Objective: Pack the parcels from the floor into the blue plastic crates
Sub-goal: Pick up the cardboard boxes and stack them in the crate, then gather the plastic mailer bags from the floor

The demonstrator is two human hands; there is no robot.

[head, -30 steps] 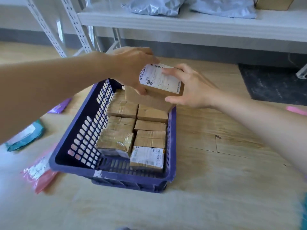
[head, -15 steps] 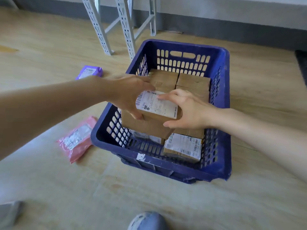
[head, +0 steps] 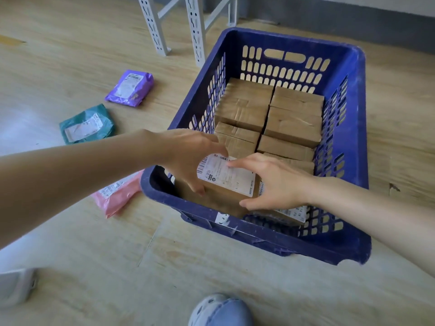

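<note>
A blue plastic crate (head: 362, 137) stands on the wooden floor, packed with several brown taped cardboard boxes (head: 294, 123). In its near left corner sits a cardboard box with a white shipping label (head: 226, 177). My left hand (head: 188, 156) holds its left side, fingers over the far edge and thumb down the near side. My right hand (head: 275, 182) holds its right side, index finger on the label and thumb at the near edge. Another labelled box (head: 294, 212) lies partly hidden under my right hand.
Three soft mailers lie on the floor left of the crate: a purple one (head: 130, 87), a green one (head: 87, 124) and a pink one (head: 117, 191) against the crate's corner. Grey shelf legs (head: 197, 31) stand behind. My shoe (head: 221, 311) is at the bottom edge.
Both hands have lowered the labelled box from above the crate down into its near left corner. The view has tilted down and the shelf top has left it.
</note>
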